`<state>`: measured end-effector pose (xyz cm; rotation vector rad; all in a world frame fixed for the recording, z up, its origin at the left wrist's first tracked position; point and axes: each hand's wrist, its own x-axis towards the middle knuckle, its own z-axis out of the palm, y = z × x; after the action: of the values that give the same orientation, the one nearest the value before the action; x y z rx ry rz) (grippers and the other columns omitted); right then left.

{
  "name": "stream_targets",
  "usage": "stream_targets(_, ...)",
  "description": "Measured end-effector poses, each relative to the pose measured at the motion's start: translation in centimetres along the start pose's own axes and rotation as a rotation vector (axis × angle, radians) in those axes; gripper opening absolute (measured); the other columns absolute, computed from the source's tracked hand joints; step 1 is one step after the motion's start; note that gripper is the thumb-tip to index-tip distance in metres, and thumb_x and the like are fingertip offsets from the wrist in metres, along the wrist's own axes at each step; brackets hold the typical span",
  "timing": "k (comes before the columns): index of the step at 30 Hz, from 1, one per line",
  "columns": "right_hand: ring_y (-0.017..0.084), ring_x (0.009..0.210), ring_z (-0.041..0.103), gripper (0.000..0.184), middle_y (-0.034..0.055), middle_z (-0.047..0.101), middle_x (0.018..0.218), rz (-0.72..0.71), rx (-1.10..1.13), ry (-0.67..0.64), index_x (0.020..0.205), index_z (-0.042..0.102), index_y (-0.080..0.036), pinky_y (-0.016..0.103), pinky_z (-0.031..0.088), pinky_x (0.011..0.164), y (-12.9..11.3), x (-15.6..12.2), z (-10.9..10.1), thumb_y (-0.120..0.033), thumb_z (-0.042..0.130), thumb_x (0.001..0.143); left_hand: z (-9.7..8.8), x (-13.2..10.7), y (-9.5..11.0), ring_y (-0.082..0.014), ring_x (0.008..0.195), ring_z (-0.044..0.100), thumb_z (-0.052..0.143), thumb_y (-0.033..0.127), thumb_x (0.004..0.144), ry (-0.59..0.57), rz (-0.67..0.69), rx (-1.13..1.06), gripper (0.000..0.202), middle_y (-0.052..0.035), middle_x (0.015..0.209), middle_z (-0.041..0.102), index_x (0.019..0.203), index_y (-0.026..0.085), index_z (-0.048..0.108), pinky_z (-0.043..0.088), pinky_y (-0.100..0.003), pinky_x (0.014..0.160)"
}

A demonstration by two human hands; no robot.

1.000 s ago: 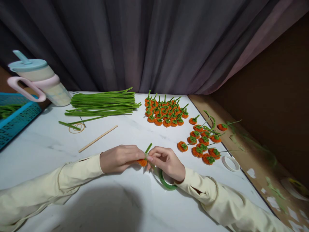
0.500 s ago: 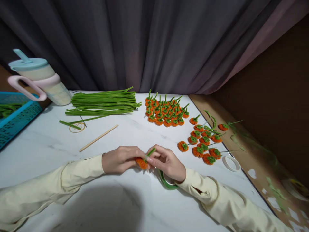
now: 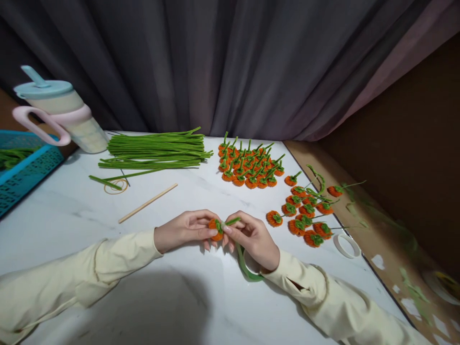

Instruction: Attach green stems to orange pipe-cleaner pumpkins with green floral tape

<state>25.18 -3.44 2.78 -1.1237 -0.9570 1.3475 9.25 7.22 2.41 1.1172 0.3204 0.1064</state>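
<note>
Between my two hands is a small fuzzy orange craft persimmon (image 3: 216, 235) with green leaves and a short green stem (image 3: 233, 221). My left hand (image 3: 185, 231) pinches the orange body between thumb and fingers. At the base of the stem, my right hand (image 3: 254, 238) is closed, thumb against forefinger; a pale bit shows at the pinch, too small to name. Below my right palm lies a roll of green tape (image 3: 248, 275), partly hidden by the hand and wrist.
Several finished-looking orange persimmons (image 3: 251, 181) stand grouped behind; others with thin wires (image 3: 296, 226) lie to the right by a white tape roll (image 3: 347, 246). Green pipe cleaners (image 3: 154, 149), a wooden stick (image 3: 148, 203), a tumbler (image 3: 86, 129) and a blue basket (image 3: 32, 179) are leftward.
The persimmon has turned so its green leaves face up toward me, and its stem now points more to the right. My left fingers have shifted their hold on it.
</note>
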Motion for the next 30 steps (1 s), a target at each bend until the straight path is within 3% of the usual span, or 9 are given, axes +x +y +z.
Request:
stream_targets(5, 0.008, 0.047, 0.054, 0.025, -0.0002, 0.062, 0.061, 0.0, 0.02, -0.025, 0.081, 0.053, -0.015, 0.021, 0.044, 0.048, 0.2, 0.0, -0.13, -0.035, 0.067, 0.075, 0.03, -0.12, 0.1, -0.0132, 0.068, 0.058, 0.07, 0.032, 0.073, 0.086, 0.017, 0.041, 0.037, -0.0045, 0.081, 0.06, 0.098, 0.011, 0.054, 0.049, -0.027, 0.061)
stream_targets(11, 0.009, 0.048, 0.054, 0.024, 0.0006, 0.063, 0.062, -0.005, 0.029, -0.045, 0.082, 0.053, -0.015, 0.022, 0.044, 0.049, 0.03, -0.05, -0.17, -0.035, 0.066, 0.076, 0.18, -0.29, 0.19, -0.0146, 0.075, 0.058, 0.067, 0.032, 0.076, 0.079, 0.056, 0.042, 0.036, -0.0065, 0.085, 0.061, 0.101, 0.011, 0.055, 0.05, -0.027, 0.064)
stream_targets(23, 0.009, 0.048, 0.054, 0.023, 0.001, 0.063, 0.059, -0.001, 0.024, -0.069, 0.08, 0.051, -0.015, 0.022, 0.043, 0.05, 0.11, -0.19, -0.25, -0.033, 0.064, 0.078, 0.13, -0.38, 0.36, -0.012, 0.065, 0.057, 0.066, 0.036, 0.076, 0.099, 0.057, 0.07, 0.04, -0.0061, 0.085, 0.061, 0.105, 0.011, 0.057, 0.05, -0.029, 0.064)
stream_targets(30, 0.009, 0.047, 0.053, 0.024, -0.0004, 0.063, 0.059, -0.002, 0.025, -0.053, 0.08, 0.048, -0.017, 0.022, 0.042, 0.05, 0.27, -0.12, -0.24, -0.034, 0.065, 0.078, 0.36, -0.38, 0.16, -0.0149, 0.072, 0.058, 0.062, 0.036, 0.079, 0.08, 0.053, 0.11, 0.041, -0.0087, 0.086, 0.063, 0.11, 0.011, 0.058, 0.05, -0.028, 0.063)
